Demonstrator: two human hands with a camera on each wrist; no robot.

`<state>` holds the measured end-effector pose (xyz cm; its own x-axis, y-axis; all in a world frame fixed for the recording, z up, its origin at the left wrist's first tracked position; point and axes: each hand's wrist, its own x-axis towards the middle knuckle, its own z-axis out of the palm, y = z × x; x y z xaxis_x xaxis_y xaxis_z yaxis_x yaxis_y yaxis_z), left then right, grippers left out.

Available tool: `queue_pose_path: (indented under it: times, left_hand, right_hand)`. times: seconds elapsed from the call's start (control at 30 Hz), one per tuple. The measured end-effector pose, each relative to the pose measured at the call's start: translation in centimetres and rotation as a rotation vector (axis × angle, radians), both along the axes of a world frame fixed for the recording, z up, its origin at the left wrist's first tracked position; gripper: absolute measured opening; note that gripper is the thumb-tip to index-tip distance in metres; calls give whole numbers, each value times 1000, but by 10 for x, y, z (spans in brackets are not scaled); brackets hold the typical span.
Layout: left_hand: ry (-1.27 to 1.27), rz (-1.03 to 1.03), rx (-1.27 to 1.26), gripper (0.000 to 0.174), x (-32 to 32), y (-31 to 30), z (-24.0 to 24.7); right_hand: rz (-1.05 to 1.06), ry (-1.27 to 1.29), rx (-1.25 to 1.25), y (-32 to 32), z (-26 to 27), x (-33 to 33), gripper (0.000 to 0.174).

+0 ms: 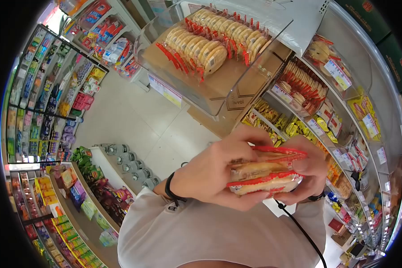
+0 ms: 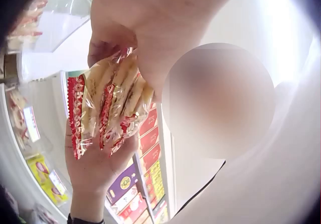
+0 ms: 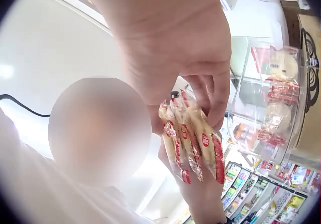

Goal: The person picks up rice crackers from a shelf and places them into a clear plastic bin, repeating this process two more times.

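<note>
Several round pale crackers in clear wrappers with red edges (image 1: 265, 172) are held as a small stack in front of the chest. The left hand (image 1: 210, 172) grips the stack from one side, fingers curled over it. From the other side the right hand (image 1: 315, 167) pinches it, thumb on a red wrapper edge. In the left wrist view the packets (image 2: 113, 101) stand side by side between both hands. The right wrist view shows the packets (image 3: 190, 138) below the right hand (image 3: 170, 48), their red ends pointing down.
A clear bin (image 1: 183, 76) with rows of similar wrapped crackers (image 1: 196, 47) stands ahead on a cardboard box. Curved snack shelves (image 1: 339, 120) run along the right. More shelves (image 1: 76, 196) and bottles (image 1: 129, 163) are at the left, beside a tiled floor (image 1: 138, 114).
</note>
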<state>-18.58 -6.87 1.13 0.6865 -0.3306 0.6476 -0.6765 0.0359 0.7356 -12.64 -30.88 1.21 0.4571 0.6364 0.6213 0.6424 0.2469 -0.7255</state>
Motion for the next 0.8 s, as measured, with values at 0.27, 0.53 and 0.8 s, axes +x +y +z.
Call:
queue_pose_path:
  times: [0.27, 0.53, 0.8]
  left_hand:
    - [-56, -317, -167, 72, 31, 55, 3]
    - [222, -677, -153, 112, 92, 177, 5]
    - [186, -527, -110, 118, 113, 196, -4]
  right_hand:
    - [-313, -46, 143, 60, 2, -35, 48]
    - [-771, -22, -9, 185, 46, -49, 40]
    - [-1142, -67, -616, 223, 110, -24, 87]
